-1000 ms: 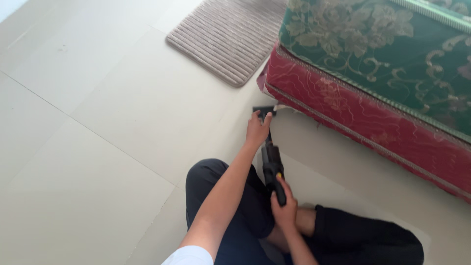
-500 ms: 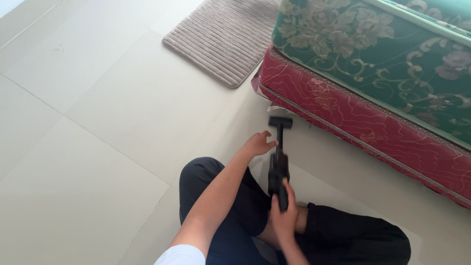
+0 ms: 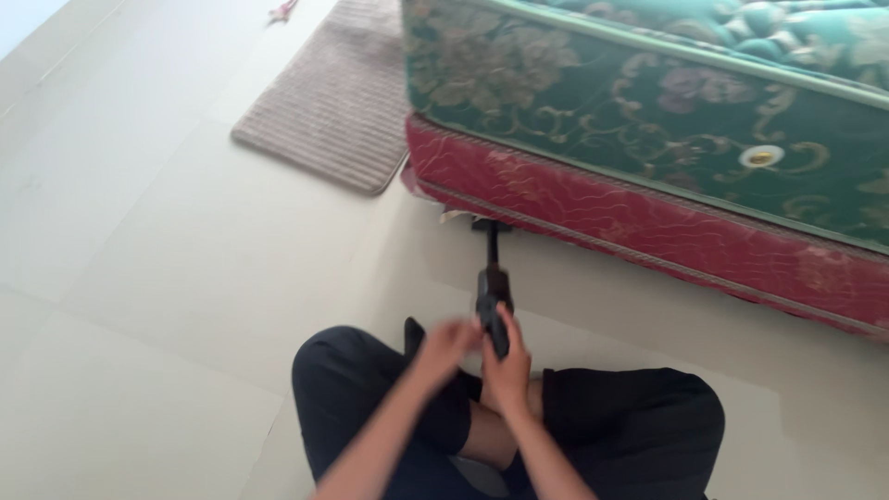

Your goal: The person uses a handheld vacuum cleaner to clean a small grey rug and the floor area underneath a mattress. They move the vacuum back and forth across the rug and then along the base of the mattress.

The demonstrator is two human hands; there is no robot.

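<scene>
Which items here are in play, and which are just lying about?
In play: black handheld tool, right hand gripping its handle, left hand beside it, red mattress base at the tool's head.
Lying about: ribbed mat, green mattress.

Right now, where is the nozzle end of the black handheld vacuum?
In the head view, the nozzle lies on the floor at the bottom edge of the red mattress, right of the ribbed mat and straight ahead of both hands.

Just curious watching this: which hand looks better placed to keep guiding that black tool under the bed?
Probably the right hand: it is wrapped around the handle of the black tool, whose head sits at the red base. The left hand is blurred beside the handle; its grip is unclear.
</scene>
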